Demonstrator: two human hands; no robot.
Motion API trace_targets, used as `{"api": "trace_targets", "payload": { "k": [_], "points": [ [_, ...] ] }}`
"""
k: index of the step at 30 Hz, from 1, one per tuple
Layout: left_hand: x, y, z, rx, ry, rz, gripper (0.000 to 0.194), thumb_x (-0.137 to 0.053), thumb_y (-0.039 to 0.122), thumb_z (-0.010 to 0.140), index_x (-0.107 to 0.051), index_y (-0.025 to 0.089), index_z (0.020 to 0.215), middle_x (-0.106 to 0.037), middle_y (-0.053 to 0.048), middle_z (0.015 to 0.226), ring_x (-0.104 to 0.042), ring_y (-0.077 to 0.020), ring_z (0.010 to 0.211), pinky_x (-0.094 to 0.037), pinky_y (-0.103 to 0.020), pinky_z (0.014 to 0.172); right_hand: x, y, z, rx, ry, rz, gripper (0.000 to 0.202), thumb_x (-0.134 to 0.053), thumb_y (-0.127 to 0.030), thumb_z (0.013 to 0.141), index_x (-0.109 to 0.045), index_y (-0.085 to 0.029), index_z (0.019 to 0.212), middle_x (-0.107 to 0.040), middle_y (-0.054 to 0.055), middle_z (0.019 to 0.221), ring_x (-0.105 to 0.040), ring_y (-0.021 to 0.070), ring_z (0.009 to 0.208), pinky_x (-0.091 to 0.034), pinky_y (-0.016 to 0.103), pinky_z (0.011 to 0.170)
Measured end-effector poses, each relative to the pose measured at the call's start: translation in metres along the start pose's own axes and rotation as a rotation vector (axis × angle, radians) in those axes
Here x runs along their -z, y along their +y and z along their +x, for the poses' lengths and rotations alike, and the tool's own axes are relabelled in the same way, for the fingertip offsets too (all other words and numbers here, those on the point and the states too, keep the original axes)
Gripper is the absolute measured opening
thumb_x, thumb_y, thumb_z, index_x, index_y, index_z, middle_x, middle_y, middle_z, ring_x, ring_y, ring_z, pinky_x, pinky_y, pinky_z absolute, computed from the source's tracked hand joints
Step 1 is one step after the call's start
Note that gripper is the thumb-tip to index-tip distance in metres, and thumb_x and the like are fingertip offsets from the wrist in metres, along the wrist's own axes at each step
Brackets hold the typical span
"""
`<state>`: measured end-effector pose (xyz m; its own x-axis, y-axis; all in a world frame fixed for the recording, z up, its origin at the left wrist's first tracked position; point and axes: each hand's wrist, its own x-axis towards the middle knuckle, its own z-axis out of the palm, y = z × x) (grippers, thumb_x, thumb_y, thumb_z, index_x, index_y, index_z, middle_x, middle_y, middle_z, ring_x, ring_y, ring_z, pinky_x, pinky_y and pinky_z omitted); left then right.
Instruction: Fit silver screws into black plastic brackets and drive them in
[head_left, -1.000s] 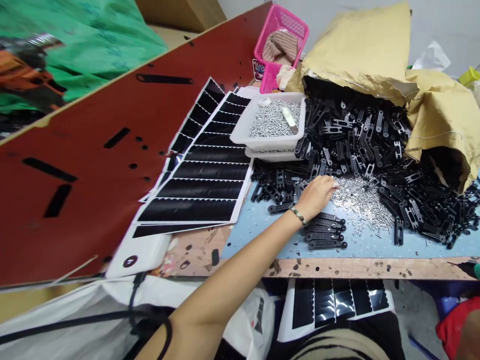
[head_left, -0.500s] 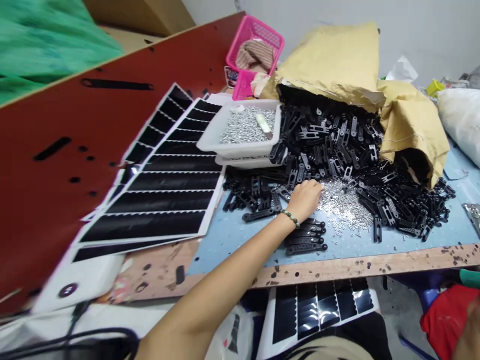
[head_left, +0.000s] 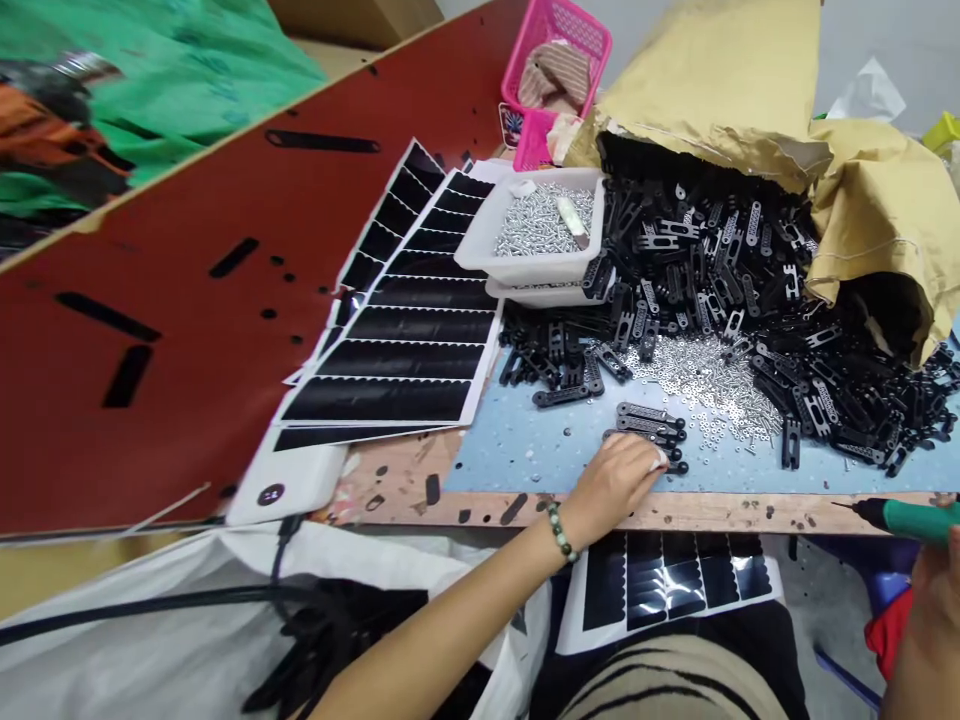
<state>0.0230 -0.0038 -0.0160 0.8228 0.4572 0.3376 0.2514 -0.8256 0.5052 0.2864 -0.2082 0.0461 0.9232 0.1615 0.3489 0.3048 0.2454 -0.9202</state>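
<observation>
My left hand (head_left: 621, 482), with a beaded bracelet at its wrist, is closed over the near end of a short row of slim black plastic arms (head_left: 649, 412). Its fingers cover the nearest ones, and their round ends stick out past the fingertips. At the right edge my right hand (head_left: 930, 590), partly cut off, is wrapped round a green electric screwdriver (head_left: 919, 518) whose thin bit points left. Just beyond the row lies a heap of small silver screws and nuts (head_left: 712, 385), bordered by a large pile of black plastic parts (head_left: 690, 260).
A white tub (head_left: 536, 265) of screws stands behind, beside sheets of black stickers (head_left: 405, 325). Torn yellow paper sacks (head_left: 720, 90) and a pink basket (head_left: 600, 40) are at the back. A red board (head_left: 217, 330) slants along the left; a white sack (head_left: 187, 640) is below it.
My left hand has come back from the screw heap to the near end of the row of arms. The right hand and green screwdriver have come further into view. The camera has turned left.
</observation>
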Motion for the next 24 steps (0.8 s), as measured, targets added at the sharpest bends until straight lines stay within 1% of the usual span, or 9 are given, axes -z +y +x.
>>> {"api": "trace_targets", "payload": {
  "k": [3,6,9,12,15,17,20,22,24],
  "points": [
    [-0.003,-0.001,0.001,-0.114,0.036,0.12,0.018,-0.043,0.014,0.094,-0.056,0.017,0.083,-0.066,-0.003,0.083,-0.057,-0.0162,0.08,-0.041,-0.032,0.074,-0.009,-0.003,-0.004,0.002,-0.121,0.073,0.05,-0.078,-0.046,0.061,-0.052,-0.024,0.098,-0.058,0.001,0.099,-0.061,0.0171,0.073,-0.054,0.042,0.072],
    [-0.005,0.001,0.002,-0.172,0.075,0.206,0.019,-0.044,0.01,0.093,-0.058,0.016,0.083,-0.067,-0.003,0.087,-0.056,-0.0162,0.081,-0.04,-0.033,0.075,-0.014,-0.005,-0.007,-0.001,-0.196,0.011,0.054,-0.062,-0.063,0.073,-0.049,-0.023,0.107,-0.062,0.002,0.088,-0.06,0.0168,0.058,-0.052,0.045,0.067],
    [-0.009,0.003,-0.001,-0.139,0.113,0.238,0.02,-0.044,0.009,0.093,-0.06,0.017,0.084,-0.068,-0.003,0.089,-0.056,-0.017,0.083,-0.04,-0.034,0.073,-0.018,-0.006,-0.008,-0.027,-0.202,0.024,0.049,-0.07,-0.044,0.073,-0.049,-0.024,0.112,-0.058,-0.004,0.08,-0.058,0.0146,0.059,-0.051,0.046,0.076],
    [-0.009,0.005,-0.007,-0.062,0.086,0.215,0.019,-0.044,0.012,0.093,-0.062,0.019,0.095,-0.067,-0.005,0.095,-0.057,-0.0192,0.088,-0.043,-0.036,0.075,-0.023,-0.005,-0.009,-0.055,-0.216,0.039,0.045,-0.075,-0.024,0.066,-0.055,-0.023,0.107,-0.056,-0.004,0.085,-0.061,0.014,0.07,-0.048,0.046,0.087],
    [0.001,0.002,-0.011,0.033,0.038,0.158,0.031,-0.049,0.025,0.093,-0.051,0.023,0.124,-0.061,-0.009,0.112,-0.056,-0.0246,0.101,-0.047,-0.043,0.083,-0.036,-0.005,-0.012,-0.074,-0.257,0.093,0.043,-0.073,-0.028,0.069,-0.055,-0.023,0.108,-0.058,-0.001,0.09,-0.061,0.0146,0.072,-0.049,0.043,0.083],
    [0.01,-0.005,-0.011,0.102,0.02,0.137,0.057,-0.055,0.039,0.089,-0.034,0.023,0.14,-0.048,-0.014,0.131,-0.047,-0.0312,0.12,-0.043,-0.051,0.096,-0.052,-0.006,-0.016,-0.054,-0.294,0.16,0.044,-0.068,-0.034,0.073,-0.051,-0.024,0.112,-0.062,0.0,0.088,-0.062,0.0174,0.073,-0.05,0.042,0.077],
    [0.017,-0.019,-0.007,0.157,-0.075,0.146,0.089,-0.061,0.052,0.082,-0.012,0.02,0.149,-0.019,-0.016,0.153,-0.02,-0.0371,0.14,-0.029,-0.054,0.111,-0.088,-0.008,-0.023,-0.036,-0.355,0.278,0.034,-0.061,-0.031,0.078,-0.05,-0.024,0.109,-0.059,-0.004,0.07,-0.057,0.015,0.063,-0.05,0.039,0.074],
    [0.017,-0.028,-0.005,0.152,-0.163,0.133,0.093,-0.059,0.055,0.082,-0.007,0.017,0.149,-0.014,-0.016,0.156,-0.014,-0.0356,0.142,-0.025,-0.051,0.114,-0.116,-0.009,-0.03,-0.039,-0.421,0.349,0.025,-0.06,-0.025,0.078,-0.052,-0.024,0.102,-0.052,-0.008,0.061,-0.051,0.0112,0.054,-0.05,0.035,0.071],
    [0.013,-0.035,-0.004,0.139,-0.209,0.103,0.089,-0.055,0.056,0.085,-0.008,0.016,0.15,-0.018,-0.015,0.155,-0.015,-0.0329,0.143,-0.025,-0.048,0.114,-0.142,-0.008,-0.037,-0.034,-0.519,0.399,0.02,-0.06,-0.023,0.079,-0.053,-0.024,0.097,-0.049,-0.009,0.057,-0.047,0.0096,0.048,-0.049,0.032,0.066]
  ]
}}
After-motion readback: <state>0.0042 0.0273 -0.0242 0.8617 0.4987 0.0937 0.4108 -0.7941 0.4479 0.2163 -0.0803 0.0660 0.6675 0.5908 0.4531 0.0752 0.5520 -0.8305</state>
